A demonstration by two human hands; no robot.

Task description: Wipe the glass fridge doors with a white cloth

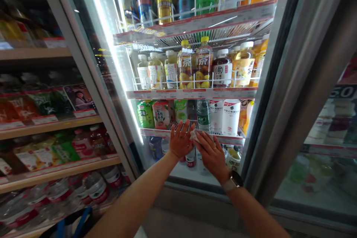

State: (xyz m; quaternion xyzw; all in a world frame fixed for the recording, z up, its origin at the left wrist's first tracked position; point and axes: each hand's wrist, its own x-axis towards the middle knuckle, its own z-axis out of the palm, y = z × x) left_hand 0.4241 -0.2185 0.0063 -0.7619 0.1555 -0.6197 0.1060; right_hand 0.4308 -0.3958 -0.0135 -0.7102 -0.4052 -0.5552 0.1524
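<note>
Head | cloth or tissue (196, 135) | whitish, crumpled, partly covered

The right hand (210, 150) mostly hides a pale crumpled wad (195, 135), its material unclear; the left forearm (136, 195) at seven o'clock and right forearm (252, 208) at five o'clock are cut off by the bottom edge; drinks (43, 102) at nine o'clock blur.

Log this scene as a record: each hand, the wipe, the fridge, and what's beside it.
Left hand: fingers spread, beside the wipe
Right hand: fingers extended over the wipe; ring, watch on the wrist
Wipe: whitish, crumpled
Fridge: lit; cans and bottles on top shelf, yellow-capped bottles below
Beside fridge, picture's left: wooden shelves of drinks
Unclear: whether glass covers the fridge
</note>
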